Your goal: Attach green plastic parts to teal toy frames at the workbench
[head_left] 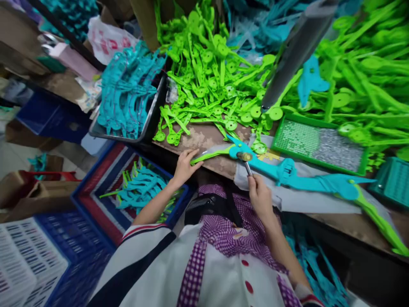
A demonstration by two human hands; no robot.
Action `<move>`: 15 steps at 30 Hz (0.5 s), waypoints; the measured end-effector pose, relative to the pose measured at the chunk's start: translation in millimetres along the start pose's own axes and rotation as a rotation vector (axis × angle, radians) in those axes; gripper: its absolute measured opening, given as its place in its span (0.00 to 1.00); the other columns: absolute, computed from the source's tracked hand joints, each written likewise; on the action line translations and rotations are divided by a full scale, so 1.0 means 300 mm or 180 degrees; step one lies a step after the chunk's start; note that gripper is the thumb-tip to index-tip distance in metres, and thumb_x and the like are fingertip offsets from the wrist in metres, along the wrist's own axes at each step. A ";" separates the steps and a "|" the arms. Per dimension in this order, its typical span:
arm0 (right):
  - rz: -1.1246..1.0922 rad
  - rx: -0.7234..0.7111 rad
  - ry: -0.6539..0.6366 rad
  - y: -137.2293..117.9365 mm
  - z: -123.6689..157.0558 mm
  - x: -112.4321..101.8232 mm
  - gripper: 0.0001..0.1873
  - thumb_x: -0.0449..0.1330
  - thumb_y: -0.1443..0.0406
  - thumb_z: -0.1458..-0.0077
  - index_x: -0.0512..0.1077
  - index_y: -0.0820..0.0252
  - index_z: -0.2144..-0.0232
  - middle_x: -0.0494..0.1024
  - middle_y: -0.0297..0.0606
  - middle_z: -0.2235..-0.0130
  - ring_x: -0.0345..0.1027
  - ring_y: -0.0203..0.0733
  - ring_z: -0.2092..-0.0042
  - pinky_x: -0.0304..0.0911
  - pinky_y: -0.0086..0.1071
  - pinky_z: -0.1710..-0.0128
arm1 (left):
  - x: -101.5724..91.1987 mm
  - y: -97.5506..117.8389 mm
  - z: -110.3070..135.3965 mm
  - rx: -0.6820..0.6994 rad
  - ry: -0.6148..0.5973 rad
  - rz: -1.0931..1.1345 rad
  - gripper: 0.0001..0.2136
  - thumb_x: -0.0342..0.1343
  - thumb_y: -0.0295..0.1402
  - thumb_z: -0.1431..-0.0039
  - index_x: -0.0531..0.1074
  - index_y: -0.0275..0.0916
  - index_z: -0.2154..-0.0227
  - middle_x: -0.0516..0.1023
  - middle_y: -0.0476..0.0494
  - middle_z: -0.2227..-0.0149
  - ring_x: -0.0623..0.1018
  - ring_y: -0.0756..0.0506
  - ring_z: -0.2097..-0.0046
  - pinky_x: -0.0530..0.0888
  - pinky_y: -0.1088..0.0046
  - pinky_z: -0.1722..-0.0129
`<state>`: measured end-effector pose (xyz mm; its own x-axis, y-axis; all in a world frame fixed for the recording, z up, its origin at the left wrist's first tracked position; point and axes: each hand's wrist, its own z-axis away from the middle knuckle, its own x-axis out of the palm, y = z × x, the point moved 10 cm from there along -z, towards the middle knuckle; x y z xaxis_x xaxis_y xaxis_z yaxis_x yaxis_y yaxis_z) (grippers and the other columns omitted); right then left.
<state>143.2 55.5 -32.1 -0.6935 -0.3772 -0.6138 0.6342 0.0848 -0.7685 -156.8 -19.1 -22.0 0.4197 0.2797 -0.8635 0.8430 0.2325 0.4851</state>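
Observation:
My left hand (186, 167) is closed on the outer end of a lime-green plastic arm (215, 153), which has a translucent strip along it. The arm meets one end of a long turquoise plastic body (306, 181) lying along the bench edge. My right hand (260, 196) grips a small hammer (245, 157) by its metal handle. The hammer's brass-coloured head is over the joint between body and arm; whether it touches cannot be told. At the body's far right end a second green arm (378, 213) is joined, pointing down and right.
Loose green arms (204, 81) are heaped along the bench's back. A green tray (322, 143) holds small white and metallic pieces. A dark bin (148, 115) of turquoise parts stands left. A grey pole (294, 55) slants over the heap. Below left, a blue crate (107, 192) holds assembled pieces.

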 end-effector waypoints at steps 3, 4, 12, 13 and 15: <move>0.0611 0.0115 -0.0070 0.040 0.024 0.052 0.25 0.44 0.50 0.36 0.72 0.58 0.55 0.75 0.41 0.72 0.66 0.46 0.72 0.53 0.33 0.69 | 0.006 -0.048 0.017 0.0071 0.0101 0.0155 0.16 0.64 0.39 0.39 0.79 0.41 0.50 0.78 0.43 0.57 0.76 0.44 0.55 0.74 0.65 0.50; 0.0785 0.0108 -0.0103 0.035 0.028 0.054 0.24 0.44 0.50 0.36 0.72 0.58 0.55 0.74 0.41 0.72 0.65 0.45 0.73 0.51 0.33 0.70 | 0.009 -0.051 0.016 0.0103 0.0140 0.0220 0.14 0.64 0.39 0.39 0.80 0.41 0.53 0.78 0.44 0.59 0.76 0.45 0.57 0.74 0.66 0.52; 0.1441 0.0022 -0.0071 -0.045 0.000 0.033 0.22 0.43 0.53 0.34 0.72 0.58 0.59 0.68 0.38 0.76 0.51 0.39 0.76 0.40 0.32 0.70 | 0.024 -0.062 0.000 0.0190 0.0100 0.0674 0.14 0.67 0.35 0.42 0.81 0.40 0.54 0.79 0.46 0.63 0.77 0.47 0.61 0.75 0.69 0.57; 0.1504 0.0052 -0.0159 -0.042 -0.003 0.043 0.21 0.43 0.53 0.33 0.71 0.58 0.60 0.66 0.36 0.77 0.49 0.38 0.77 0.39 0.32 0.70 | 0.025 -0.066 0.000 0.0174 0.0097 0.0707 0.13 0.67 0.35 0.42 0.81 0.40 0.54 0.79 0.46 0.63 0.77 0.47 0.61 0.75 0.69 0.57; 0.1549 0.0040 -0.0207 -0.053 -0.005 0.049 0.21 0.43 0.53 0.33 0.71 0.57 0.60 0.64 0.35 0.78 0.48 0.37 0.77 0.38 0.32 0.70 | 0.028 -0.071 0.000 0.0166 0.0106 0.0778 0.13 0.68 0.33 0.43 0.81 0.40 0.54 0.79 0.46 0.63 0.77 0.47 0.60 0.75 0.69 0.56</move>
<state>122.3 50.0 -29.1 -0.2931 -0.3535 -0.8883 0.8837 0.2546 -0.3929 -171.0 -21.7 -39.5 0.6025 0.3526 -0.7160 0.7344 0.1062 0.6703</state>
